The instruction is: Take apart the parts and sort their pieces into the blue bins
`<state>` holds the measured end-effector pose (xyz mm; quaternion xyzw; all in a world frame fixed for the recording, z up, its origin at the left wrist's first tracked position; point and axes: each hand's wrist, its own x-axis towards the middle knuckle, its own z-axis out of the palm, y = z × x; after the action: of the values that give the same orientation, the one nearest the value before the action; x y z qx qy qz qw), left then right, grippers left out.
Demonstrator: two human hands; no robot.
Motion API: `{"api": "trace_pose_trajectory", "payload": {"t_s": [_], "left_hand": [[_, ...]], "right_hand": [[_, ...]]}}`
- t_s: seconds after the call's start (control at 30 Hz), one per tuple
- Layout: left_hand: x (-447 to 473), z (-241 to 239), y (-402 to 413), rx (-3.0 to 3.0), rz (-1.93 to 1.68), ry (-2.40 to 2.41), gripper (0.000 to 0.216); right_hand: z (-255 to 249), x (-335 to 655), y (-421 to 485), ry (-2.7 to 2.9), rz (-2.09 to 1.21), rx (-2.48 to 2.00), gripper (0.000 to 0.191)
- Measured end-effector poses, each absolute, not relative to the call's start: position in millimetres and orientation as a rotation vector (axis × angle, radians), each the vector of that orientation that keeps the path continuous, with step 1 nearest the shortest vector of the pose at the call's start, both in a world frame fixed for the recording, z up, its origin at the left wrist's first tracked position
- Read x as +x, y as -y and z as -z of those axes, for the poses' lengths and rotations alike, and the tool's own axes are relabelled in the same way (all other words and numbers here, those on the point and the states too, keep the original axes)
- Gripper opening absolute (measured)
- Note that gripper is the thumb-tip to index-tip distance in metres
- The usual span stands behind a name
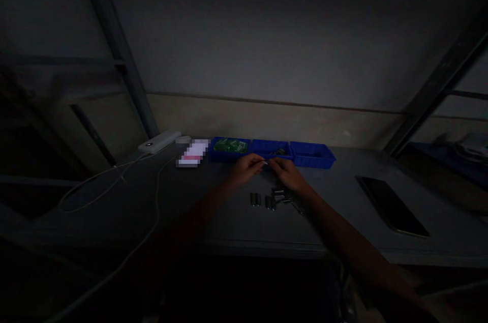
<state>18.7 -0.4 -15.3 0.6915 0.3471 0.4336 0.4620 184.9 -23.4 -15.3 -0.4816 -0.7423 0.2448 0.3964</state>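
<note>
Bare left forearm [206,213], deeply shadowed, rising from between 7 and 8 o'clock; bare right forearm [351,226], from 4 o'clock. Left hand [246,169] and right hand [288,174] converge, fingers bent and pinched, tips close together.

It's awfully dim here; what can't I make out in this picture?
All in the head view:
Small piece between left hand and right hand: they cover most of it.
Heaped metal parts: overlap and darkness obscure their number.
Bright flat item: mosaic blocks hide its details.
White cable: bottom edge cuts it off.
</note>
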Motion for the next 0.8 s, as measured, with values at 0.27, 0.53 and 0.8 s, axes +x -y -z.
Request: {"api": "trace_pose_trajectory", "payload": {"t_s": [0.27,0.53,0.8], "left_hand": [[23.6,18.5,2.7,1.738,-1.093,-0.837,0.016],[24.4,21.2,3.1,1.725,-1.016,-1.119,0.033],[18.3,24.2,-2.9,1.742,-0.965,-1.029,0.027]], "right_hand": [[18.8,185.4,23.1,1.868,-0.741,-1.184,0.031],[15.8,183.4,27.3,1.895,-0.541,-1.203,0.019],[14.8,184.3,28.9,2.028,-0.457,-1.267,0.024]]}}
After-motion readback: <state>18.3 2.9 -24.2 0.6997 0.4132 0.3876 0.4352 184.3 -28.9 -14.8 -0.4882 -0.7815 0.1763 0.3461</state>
